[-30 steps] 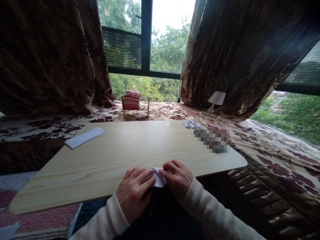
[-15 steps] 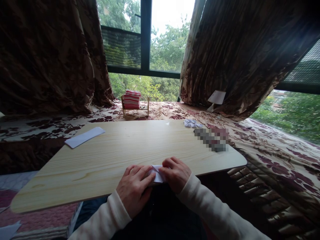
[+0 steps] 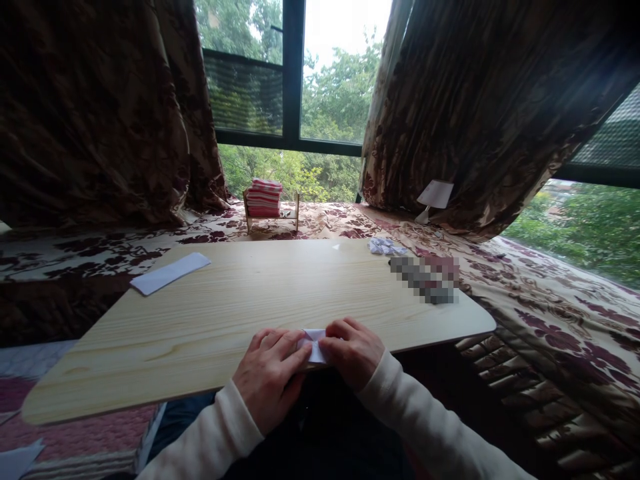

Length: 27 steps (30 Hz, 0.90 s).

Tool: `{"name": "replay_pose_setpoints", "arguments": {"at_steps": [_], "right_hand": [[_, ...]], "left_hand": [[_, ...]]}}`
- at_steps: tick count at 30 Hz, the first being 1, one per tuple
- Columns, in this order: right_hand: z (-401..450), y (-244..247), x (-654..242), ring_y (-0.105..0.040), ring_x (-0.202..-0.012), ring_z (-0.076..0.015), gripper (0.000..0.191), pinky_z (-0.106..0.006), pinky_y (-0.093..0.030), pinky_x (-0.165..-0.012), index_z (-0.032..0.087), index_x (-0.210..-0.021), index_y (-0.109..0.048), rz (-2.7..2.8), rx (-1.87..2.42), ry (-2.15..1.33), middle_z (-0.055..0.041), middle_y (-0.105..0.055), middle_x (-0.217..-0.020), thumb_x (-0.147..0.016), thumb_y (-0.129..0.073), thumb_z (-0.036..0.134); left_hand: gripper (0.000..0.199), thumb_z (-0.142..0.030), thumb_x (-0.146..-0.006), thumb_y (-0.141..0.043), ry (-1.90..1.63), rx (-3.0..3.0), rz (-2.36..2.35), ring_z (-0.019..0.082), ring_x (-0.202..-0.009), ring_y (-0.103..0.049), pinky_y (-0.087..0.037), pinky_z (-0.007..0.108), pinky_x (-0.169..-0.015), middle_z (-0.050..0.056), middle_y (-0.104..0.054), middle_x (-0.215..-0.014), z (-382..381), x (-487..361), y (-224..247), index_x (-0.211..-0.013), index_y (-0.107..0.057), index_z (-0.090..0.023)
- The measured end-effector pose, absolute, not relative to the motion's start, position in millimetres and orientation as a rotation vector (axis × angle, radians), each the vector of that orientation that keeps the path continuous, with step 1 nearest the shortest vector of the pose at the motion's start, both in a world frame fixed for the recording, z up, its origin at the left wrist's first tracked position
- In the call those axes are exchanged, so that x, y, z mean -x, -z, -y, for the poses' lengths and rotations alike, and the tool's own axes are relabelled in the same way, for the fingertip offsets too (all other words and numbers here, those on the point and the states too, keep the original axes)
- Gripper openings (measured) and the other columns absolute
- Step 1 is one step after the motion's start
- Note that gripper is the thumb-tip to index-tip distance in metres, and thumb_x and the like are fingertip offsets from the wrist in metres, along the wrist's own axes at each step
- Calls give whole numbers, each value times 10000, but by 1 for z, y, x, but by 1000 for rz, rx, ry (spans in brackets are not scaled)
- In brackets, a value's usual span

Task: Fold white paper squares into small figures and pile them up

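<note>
A small folded piece of white paper lies at the near edge of the wooden table, between my two hands. My left hand grips its left side, with the thumb pressed on top and the fingers curled over the table edge. On the right side, the fingers of my right hand are bent and pinch the paper. Creases show on the paper's visible middle; both its ends are hidden under my fingers.
A white paper strip stack lies at the table's left. Small folded paper pieces and a blurred-out object are at the right. Beyond stand a small rack with striped cloths and a lamp on the floral-covered sill.
My right hand has shifted very slightly on the paper, and the top fold now looks flatter. My left hand stays in nearly the same place.
</note>
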State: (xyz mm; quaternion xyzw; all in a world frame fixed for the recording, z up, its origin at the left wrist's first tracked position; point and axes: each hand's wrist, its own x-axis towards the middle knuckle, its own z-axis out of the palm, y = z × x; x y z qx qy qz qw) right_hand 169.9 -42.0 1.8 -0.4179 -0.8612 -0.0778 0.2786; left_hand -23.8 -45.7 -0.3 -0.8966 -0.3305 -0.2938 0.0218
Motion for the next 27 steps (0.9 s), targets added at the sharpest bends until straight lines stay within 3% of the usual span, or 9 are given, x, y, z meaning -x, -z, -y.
{"name": "replay_pose_setpoints", "arguments": {"at_steps": [27], "right_hand": [[49, -4, -172, -448, -701, -153, 138, -253, -402, -651, 192, -780, -642, 2370, 1101, 138, -46, -554, -756, -791, -514, 143]], "left_hand": [[333, -149, -750, -460, 941, 2716, 985, 240, -984, -485, -353, 443, -882, 86, -575, -1046, 47, 23, 4, -1060, -571, -190]]}}
